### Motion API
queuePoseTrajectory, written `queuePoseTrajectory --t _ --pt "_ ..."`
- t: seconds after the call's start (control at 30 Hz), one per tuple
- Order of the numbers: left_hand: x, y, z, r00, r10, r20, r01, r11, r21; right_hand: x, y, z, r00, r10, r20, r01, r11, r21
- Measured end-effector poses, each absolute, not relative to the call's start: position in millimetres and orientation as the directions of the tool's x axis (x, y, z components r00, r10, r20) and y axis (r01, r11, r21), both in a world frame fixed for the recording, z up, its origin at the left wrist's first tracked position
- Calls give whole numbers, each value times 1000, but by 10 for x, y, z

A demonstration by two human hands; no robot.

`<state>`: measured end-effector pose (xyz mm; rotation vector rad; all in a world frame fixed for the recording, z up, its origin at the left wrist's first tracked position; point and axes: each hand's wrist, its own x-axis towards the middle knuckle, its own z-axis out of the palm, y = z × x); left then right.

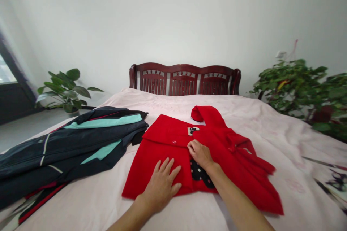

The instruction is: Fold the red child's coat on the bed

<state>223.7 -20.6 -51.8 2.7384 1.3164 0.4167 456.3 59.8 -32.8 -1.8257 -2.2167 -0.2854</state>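
A red garment (217, 144) lies partly folded on the bed, its left part doubled over with a round button showing. Dark fabric with white dots (200, 175) shows through the opening near its front edge. My left hand (161, 184) rests on the folded left part, fingers spread and palm down. At the middle of the garment, my right hand (200, 153) is closed on the edge of the red cloth, just below a pale label patch. One sleeve stretches up toward the headboard, and the right side lies rumpled.
Dark jackets with teal panels (89, 140) lie on the bed at the left. Pink bedding (271, 126) reaches back to a dark wooden headboard (184, 79). Potted plants stand at the left (65, 88) and right (295, 86). Thin dark items (336, 180) lie at the far right.
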Motion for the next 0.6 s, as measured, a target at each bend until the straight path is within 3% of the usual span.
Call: queuePoseTrajectory --t 0.27,0.6 --pt "2239 -197 -539 585 779 226 752 -626 208 4500 601 -299 -376 893 248 922 386 6" --pt "2238 -198 -521 584 781 222 755 -623 206 4381 611 -364 -278 928 248 960 274 50"
